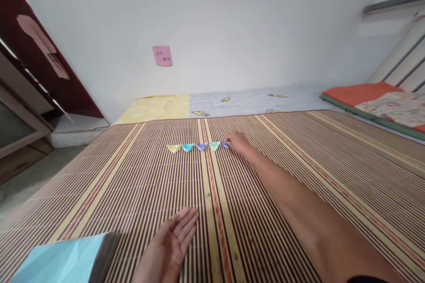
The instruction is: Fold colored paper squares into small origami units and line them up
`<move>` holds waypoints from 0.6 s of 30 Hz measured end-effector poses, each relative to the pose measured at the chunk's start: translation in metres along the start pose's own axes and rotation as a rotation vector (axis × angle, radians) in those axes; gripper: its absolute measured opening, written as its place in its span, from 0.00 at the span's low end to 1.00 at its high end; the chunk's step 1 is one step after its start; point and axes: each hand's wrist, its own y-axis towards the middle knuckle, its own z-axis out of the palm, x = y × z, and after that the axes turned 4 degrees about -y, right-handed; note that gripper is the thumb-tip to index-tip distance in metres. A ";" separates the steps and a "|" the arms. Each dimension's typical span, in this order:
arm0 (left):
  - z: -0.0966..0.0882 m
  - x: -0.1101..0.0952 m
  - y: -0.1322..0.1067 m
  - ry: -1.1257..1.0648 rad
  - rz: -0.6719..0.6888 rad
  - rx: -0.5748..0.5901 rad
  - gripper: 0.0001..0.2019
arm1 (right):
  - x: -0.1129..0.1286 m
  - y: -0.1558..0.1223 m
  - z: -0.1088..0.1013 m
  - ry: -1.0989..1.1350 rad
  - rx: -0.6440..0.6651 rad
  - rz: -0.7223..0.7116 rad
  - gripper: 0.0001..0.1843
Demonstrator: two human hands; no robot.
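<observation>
A row of several small folded paper pieces lies across the striped bamboo mat (299, 150): a yellow one (173, 148), a teal one (187, 147), a purple one (201, 146), a pale green one (214, 145) and a purple one (225, 144) at the right end. My right hand (237, 142) reaches far out, fingers closed on that rightmost purple piece. My left hand (171, 245) rests near me on the mat, palm up and fingers stretched together, holding nothing. A stack of light blue paper sheets (63, 263) sits just left of it.
The mat covers a bed with a yellow and checked sheet (212, 103) at the far end against a white wall bearing a pink note (162, 56). Folded orange and patterned bedding (381, 101) lies far right. Dark red furniture (29, 52) and floor are to the left.
</observation>
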 end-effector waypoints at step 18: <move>0.012 -0.026 -0.057 0.296 -0.118 0.764 0.13 | -0.006 -0.152 -0.047 0.304 -0.117 0.049 0.08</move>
